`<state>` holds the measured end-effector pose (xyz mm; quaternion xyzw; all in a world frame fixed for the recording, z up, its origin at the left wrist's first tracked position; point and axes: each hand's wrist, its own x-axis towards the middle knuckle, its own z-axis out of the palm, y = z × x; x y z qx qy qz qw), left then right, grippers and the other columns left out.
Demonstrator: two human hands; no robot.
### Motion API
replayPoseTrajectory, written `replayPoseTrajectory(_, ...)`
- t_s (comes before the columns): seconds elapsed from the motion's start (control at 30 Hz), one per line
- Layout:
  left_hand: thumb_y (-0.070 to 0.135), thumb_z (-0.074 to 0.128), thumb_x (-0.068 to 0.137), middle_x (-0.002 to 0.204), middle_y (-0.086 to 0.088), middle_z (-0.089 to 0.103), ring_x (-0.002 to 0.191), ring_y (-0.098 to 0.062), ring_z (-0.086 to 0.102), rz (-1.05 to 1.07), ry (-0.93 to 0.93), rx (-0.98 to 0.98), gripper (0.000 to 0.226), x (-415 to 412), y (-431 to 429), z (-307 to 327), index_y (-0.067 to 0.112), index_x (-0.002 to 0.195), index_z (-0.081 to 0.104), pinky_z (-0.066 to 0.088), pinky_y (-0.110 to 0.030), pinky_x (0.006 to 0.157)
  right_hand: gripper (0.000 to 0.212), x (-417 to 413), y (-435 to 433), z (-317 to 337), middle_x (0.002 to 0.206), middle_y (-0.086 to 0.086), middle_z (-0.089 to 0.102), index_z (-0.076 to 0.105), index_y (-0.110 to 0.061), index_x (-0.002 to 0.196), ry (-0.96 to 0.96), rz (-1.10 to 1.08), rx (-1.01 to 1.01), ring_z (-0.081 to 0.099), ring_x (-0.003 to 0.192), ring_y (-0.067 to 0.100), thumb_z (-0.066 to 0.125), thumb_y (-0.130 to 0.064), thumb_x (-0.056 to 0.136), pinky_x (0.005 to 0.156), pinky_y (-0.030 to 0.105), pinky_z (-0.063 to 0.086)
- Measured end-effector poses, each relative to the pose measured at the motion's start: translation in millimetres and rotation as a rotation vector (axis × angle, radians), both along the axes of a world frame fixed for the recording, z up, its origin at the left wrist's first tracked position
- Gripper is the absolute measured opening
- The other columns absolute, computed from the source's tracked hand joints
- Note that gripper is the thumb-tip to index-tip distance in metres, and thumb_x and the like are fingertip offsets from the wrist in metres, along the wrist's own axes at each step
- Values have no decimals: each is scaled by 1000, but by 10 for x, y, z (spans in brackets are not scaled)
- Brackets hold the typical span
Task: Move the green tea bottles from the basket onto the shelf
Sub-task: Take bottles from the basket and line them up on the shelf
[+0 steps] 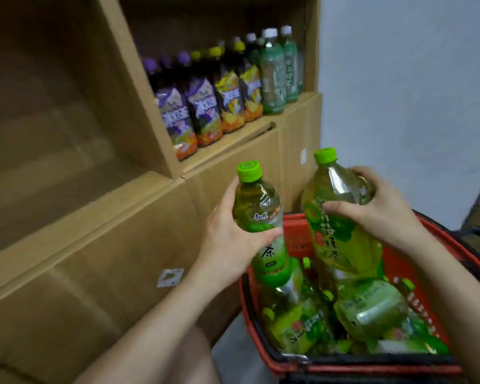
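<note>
My left hand (230, 231) grips a green tea bottle (257, 202) with a lime cap, held upright above the left end of the red basket (297, 234). My right hand (377, 206) grips a second, larger green tea bottle (341, 225), tilted slightly left over the basket. Several more green tea bottles (369, 306) lie jumbled inside the basket. The cardboard shelf (233, 151) stands up and to the left, its ledge just beyond both held bottles.
On the shelf stand purple-capped bottles (175, 120), yellow-capped bottles (233, 101) and pale green white-capped bottles (273, 76) in rows. A second cardboard compartment (67, 120) opens at the left. A pale wall (413, 92) is at the right.
</note>
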<state>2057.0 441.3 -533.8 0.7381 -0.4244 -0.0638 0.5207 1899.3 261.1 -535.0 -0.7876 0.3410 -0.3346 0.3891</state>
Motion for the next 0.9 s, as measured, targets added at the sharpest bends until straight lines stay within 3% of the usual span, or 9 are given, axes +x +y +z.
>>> replayPoseTrajectory(0.07, 34, 89, 51, 118, 17, 62, 111, -2, 58, 102, 1, -119, 93, 133, 388, 371, 48, 129, 41, 46, -32, 100, 80, 162, 298, 307, 98, -12, 66, 58, -33, 110, -89, 86, -3, 63, 89, 6, 77, -62, 38, 82, 28, 50)
replayPoseTrajectory(0.17, 22, 89, 58, 114, 22, 61, 106, 6, 58, 254, -48, -252, 95, 341, 1051, 904, 38, 136, 38, 47, -23, 93, 69, 581, 727, 798, 81, -20, 70, 63, -40, 94, -260, 248, 29, 63, 74, -9, 76, -58, 29, 67, 10, 50)
replayPoseTrajectory(0.23, 21, 86, 61, 112, 23, 60, 103, 11, 56, 339, -98, -280, 87, 496, 1437, 1175, 34, 134, 40, 47, -15, 87, 72, 893, 1021, 1039, 86, -14, 71, 64, -38, 99, -343, 330, 34, 65, 78, -1, 85, -54, 32, 70, 21, 53)
replayPoseTrajectory(0.33, 18, 85, 63, 112, 17, 60, 101, 7, 57, 468, -149, -318, 81, 740, 1878, 1417, 28, 131, 43, 48, -11, 82, 52, 1380, 1516, 1287, 91, -6, 72, 65, -26, 102, -430, 434, 97, 68, 81, 9, 86, -34, 55, 72, 28, 54)
replayPoseTrajectory(0.4, 16, 86, 62, 109, 18, 58, 97, 9, 56, 544, -180, -332, 82, 911, 2103, 1493, 27, 131, 43, 45, -8, 78, 62, 1690, 1840, 1390, 95, -4, 72, 65, -23, 108, -454, 486, 120, 69, 86, 12, 85, -42, 52, 77, 31, 56)
replayPoseTrajectory(0.47, 15, 86, 62, 108, 20, 56, 97, 7, 54, 598, -206, -322, 84, 1080, 2290, 1530, 29, 132, 42, 42, -13, 81, 74, 1968, 2123, 1444, 97, -7, 70, 62, -23, 114, -456, 492, 132, 67, 89, 10, 83, -48, 49, 81, 32, 54)
replayPoseTrajectory(0.57, 17, 87, 61, 114, 14, 54, 104, -6, 54, 675, -239, -282, 89, 1343, 2527, 1522, 30, 135, 39, 42, -24, 92, 65, 2400, 2465, 1438, 89, -11, 69, 60, -24, 109, -440, 515, 201, 66, 82, 5, 85, -45, 53, 81, 31, 55)
replayPoseTrajectory(0.67, 20, 88, 60, 118, 8, 57, 109, -13, 56, 739, -272, -247, 91, 1586, 2706, 1448, 32, 134, 37, 44, -29, 96, 77, 2774, 2737, 1349, 100, -6, 69, 57, -24, 106, -347, 502, 257, 66, 92, 14, 78, -63, 43, 88, 41, 54)
replayPoseTrajectory(0.9, 27, 84, 66, 119, -1, 64, 108, -25, 61, 895, -226, -128, 97, 2038, 3046, 1263, 37, 143, 24, 48, -32, 92, 63, 3352, 3205, 1125, 126, 16, 56, 40, -10, 126, -134, 482, 240, 53, 117, 34, 61, -51, 83, 96, 37, 40)
